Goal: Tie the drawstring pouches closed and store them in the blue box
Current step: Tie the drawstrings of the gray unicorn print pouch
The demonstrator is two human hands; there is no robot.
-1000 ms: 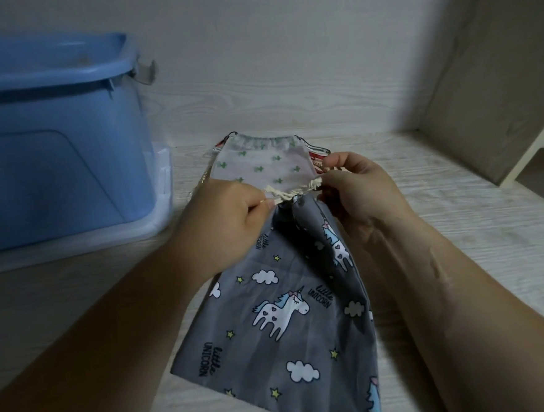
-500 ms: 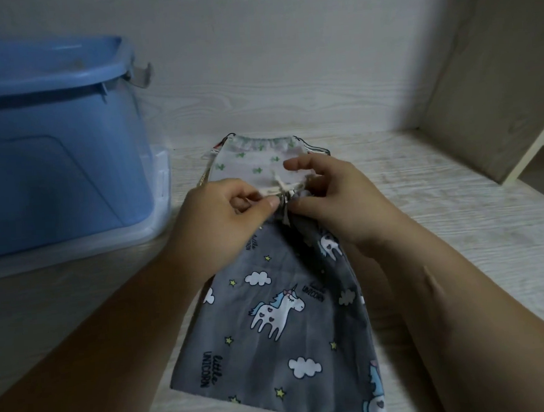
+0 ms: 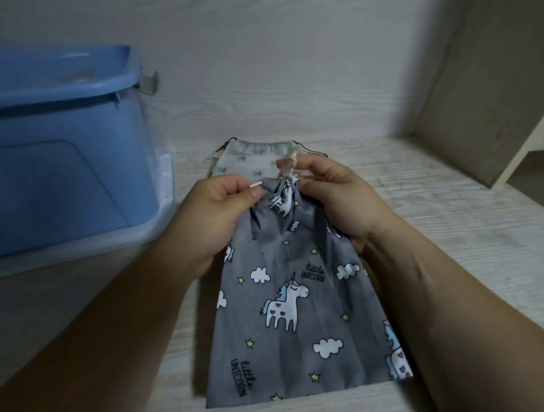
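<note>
Lying on the tabletop [image 3: 442,226], the grey unicorn pouch [image 3: 289,285] is gathered at its neck; the drawstring [image 3: 288,169] is pinched by fingers of left hand [image 3: 213,216] and right hand [image 3: 338,201]. Cloth is judged soft, light; best held at neck

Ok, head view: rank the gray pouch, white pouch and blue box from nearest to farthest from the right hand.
1. Gray pouch: gripped at its neck by the right hand.
2. White pouch: just behind the fingers.
3. Blue box: farthest, at the far left.
</note>
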